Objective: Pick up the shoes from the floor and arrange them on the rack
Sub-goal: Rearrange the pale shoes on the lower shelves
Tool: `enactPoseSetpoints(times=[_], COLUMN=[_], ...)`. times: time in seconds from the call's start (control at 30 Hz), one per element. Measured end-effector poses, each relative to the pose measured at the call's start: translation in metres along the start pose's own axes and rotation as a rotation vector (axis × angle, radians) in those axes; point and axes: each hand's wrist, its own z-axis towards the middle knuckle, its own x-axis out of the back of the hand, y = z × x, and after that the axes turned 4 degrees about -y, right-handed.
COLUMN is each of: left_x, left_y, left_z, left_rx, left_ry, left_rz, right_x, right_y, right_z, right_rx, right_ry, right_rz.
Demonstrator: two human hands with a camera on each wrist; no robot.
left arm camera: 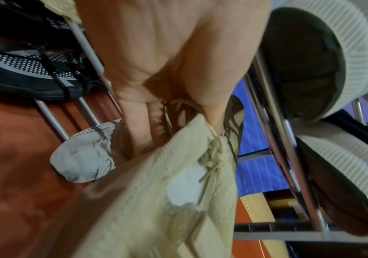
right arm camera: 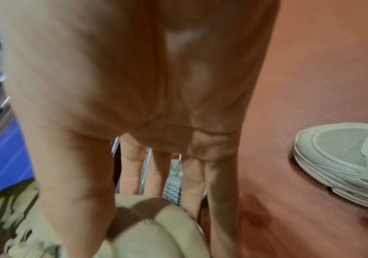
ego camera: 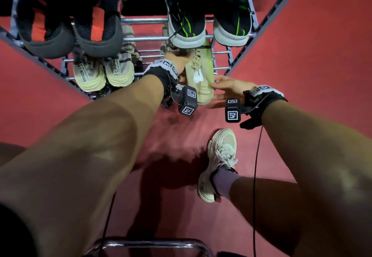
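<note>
A cream knit shoe (ego camera: 200,75) lies lengthwise at the right of the rack's (ego camera: 145,39) lower tier, its heel toward me. My left hand (ego camera: 177,58) reaches under the upper tier and grips the shoe at its laces. In the left wrist view the thumb and fingers (left arm camera: 139,129) pinch the tongue of the cream shoe (left arm camera: 156,200). My right hand (ego camera: 221,87) touches the heel with straight, spread fingers. The right wrist view shows the thumb beside the heel (right arm camera: 156,227) and the fingers (right arm camera: 132,167) beyond it.
Black-and-orange shoes (ego camera: 66,31) and black-and-green shoes (ego camera: 207,25) sit on the upper tier. A beige pair (ego camera: 102,71) is at lower left, a grey-white shoe (left arm camera: 83,157) deeper in. My foot in a white sneaker (ego camera: 219,162) stands on the red floor (ego camera: 302,51). A metal bar (ego camera: 149,243) lies near me.
</note>
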Motion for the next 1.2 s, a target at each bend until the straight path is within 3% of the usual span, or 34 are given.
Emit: enactPoseSetpoints(times=[0.23, 0.4, 0.5, 0.6, 0.8, 0.9, 0.97, 1.1, 1.2], left_x=[-0.013, -0.005, -0.004, -0.004, -0.005, -0.008, -0.012, -0.015, -0.015], left_y=[0.002, -0.002, -0.010, -0.018, -0.027, -0.030, -0.030, -0.033, -0.035], left_z=[0.001, 0.004, 0.006, 0.010, 0.013, 0.011, 0.011, 0.016, 0.020], left_rx=[-0.076, -0.206, -0.218, -0.149, -0.107, -0.104, -0.097, -0.092, -0.094], left_ry=[0.054, 0.201, 0.218, 0.199, 0.105, 0.078, 0.079, 0.110, 0.125], left_rz=[0.062, 0.498, 0.881, 1.034, 1.041, 0.992, 0.983, 1.001, 0.988], right_x=[0.007, 0.010, 0.018, 0.019, 0.016, 0.008, 0.001, 0.005, 0.010], right_y=[-0.006, -0.020, -0.026, -0.031, -0.037, -0.030, -0.022, -0.016, -0.017], right_z=[0.014, 0.024, 0.035, 0.045, 0.060, 0.065, 0.068, 0.069, 0.075], right_rx=[0.040, 0.063, 0.047, 0.030, -0.095, -0.029, 0.006, -0.059, 0.044], right_ry=[0.303, 0.537, 0.596, 0.617, 0.678, 0.860, 0.843, 0.769, 0.792], right_rz=[-0.025, -0.008, -0.038, -0.109, -0.501, -0.613, -0.595, -0.857, -0.821])
